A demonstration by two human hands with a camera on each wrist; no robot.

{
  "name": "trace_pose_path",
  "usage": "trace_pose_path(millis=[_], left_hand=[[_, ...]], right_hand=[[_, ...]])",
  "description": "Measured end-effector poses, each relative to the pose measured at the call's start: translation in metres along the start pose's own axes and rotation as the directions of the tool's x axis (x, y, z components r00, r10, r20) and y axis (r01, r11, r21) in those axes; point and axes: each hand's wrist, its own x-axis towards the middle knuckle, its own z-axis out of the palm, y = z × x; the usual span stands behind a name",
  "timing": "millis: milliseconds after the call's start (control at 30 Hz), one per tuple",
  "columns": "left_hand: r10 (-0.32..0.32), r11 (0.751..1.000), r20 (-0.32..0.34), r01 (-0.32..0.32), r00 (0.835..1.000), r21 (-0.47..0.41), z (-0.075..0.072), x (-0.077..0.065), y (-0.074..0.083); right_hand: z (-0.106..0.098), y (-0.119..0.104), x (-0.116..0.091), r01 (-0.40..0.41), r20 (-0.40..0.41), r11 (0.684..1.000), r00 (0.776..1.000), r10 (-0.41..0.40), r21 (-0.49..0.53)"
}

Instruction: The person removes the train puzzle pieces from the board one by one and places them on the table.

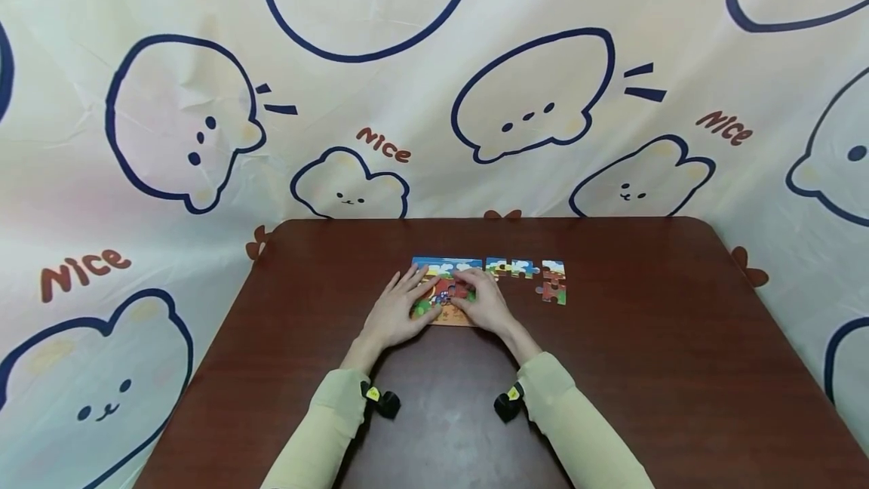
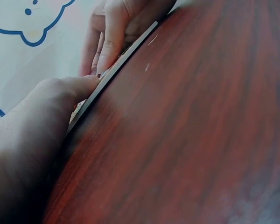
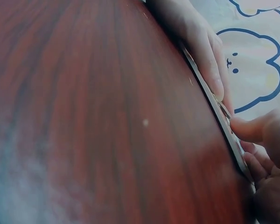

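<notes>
A colourful jigsaw puzzle [image 1: 451, 317] lies on the table, with blue sky along its top and an orange strip below. My left hand [image 1: 397, 313] rests on its left side with fingers spread, its thumb [image 2: 81, 86] reaching over the near edge. My right hand [image 1: 486, 304] is bent over the right part and pinches a small puzzle piece [image 1: 462, 290] between thumb and fingers. In the right wrist view a piece's edge [image 3: 225, 110] stands tilted above the board, close to the left thumb. The hands cover much of the picture.
Right of the board lie several loose puzzle pieces: a joined pair in sky colours [image 1: 523, 269] and another pair [image 1: 553, 291] farther right. All of it stands on a dark brown wooden table [image 1: 652, 368]. A printed cloth [image 1: 421, 96] hangs behind the table.
</notes>
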Motion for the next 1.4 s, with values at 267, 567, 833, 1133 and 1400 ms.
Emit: trace_pose_path(millis=[267, 567, 833, 1133, 1400], left_hand=[[0.006, 1.0, 0.001, -0.006, 1.0, 0.01, -0.0012, -0.0002, 0.0005], [0.015, 1.0, -0.023, -0.014, 1.0, 0.004, -0.002, 0.0008, 0.0006], [0.006, 1.0, -0.02, -0.006, 1.0, 0.0, -0.0022, 0.0007, 0.0001], [0.003, 1.0, -0.019, -0.003, 1.0, 0.014, -0.0024, 0.0018, -0.0002], [-0.002, 1.0, 0.0, 0.002, 1.0, 0.012, -0.0018, 0.0003, 0.0014]], right_hand=[[-0.0011, -0.0015, 0.003, -0.009, 0.008, 0.998, 1.0, 0.008, 0.06], [-0.0007, -0.0014, 0.0058, -0.013, -0.012, 0.995, 1.0, 0.014, 0.099], [0.0016, -0.0023, 0.006, -0.006, -0.021, 0.993, 1.0, 0.009, 0.118], [0.005, -0.004, 0.0056, 0.011, -0.057, 0.982, 0.998, 0.0, 0.189], [0.0078, -0.0039, 0.0033, -0.035, -0.075, 0.973, 0.996, 0.053, 0.228]])
